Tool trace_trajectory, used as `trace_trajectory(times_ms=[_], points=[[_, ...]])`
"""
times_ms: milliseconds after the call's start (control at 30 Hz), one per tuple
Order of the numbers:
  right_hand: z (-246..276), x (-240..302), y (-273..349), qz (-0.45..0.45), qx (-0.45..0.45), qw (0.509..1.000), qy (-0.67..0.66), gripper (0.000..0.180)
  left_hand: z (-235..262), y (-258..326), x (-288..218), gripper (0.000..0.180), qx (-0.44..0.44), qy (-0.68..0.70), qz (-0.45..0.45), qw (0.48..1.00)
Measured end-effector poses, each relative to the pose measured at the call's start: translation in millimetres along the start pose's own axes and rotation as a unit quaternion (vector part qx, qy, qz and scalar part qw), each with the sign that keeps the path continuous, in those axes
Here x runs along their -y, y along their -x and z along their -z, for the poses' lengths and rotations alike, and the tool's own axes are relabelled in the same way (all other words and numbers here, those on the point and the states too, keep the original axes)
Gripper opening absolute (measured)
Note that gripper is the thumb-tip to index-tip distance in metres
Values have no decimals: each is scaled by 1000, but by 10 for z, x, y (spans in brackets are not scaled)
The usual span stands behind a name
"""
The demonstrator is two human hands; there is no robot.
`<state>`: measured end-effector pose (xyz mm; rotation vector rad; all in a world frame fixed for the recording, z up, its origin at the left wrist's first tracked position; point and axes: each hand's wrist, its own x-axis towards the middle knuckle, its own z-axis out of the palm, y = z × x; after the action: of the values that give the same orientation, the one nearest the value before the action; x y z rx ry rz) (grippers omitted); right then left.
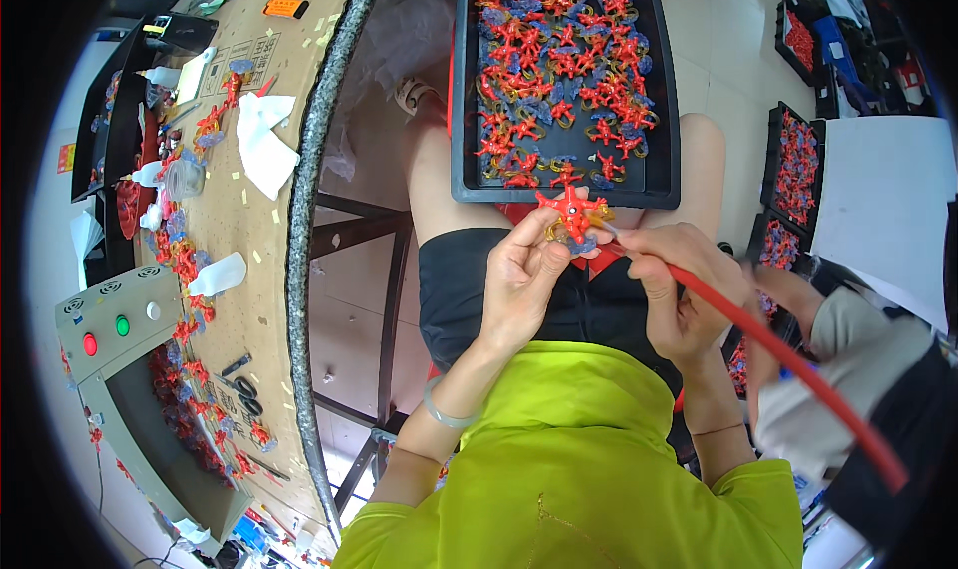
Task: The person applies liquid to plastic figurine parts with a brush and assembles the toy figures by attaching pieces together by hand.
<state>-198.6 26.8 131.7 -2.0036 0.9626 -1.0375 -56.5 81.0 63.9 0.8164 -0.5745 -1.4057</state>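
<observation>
Figurine, red | juts beyond left hand, thumb and fingers pinching its lower edge | right hand closed around red-handled tool, tip beside figurine.

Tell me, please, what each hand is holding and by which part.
The left hand holds the figure by its translucent part; the right hand holds the red stick near its tip.

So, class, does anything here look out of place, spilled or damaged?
A crumpled white sheet and small pale scraps lie loose on the worktable, looking like litter. The red figure in the left hand shows no obvious damage, and I see no spill.
</observation>
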Motion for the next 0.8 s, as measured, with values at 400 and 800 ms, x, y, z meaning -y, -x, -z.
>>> trace_trajectory(times_ms=[400, 800], points=[[58, -228, 30, -42, -72, 995, -59, 9, 18, 56, 0, 53, -57, -74, -16, 996], [-112, -500, -101, -340, 64, 862, -371, 34, -133, 34, -196, 45, -56, -90, 123, 987]])
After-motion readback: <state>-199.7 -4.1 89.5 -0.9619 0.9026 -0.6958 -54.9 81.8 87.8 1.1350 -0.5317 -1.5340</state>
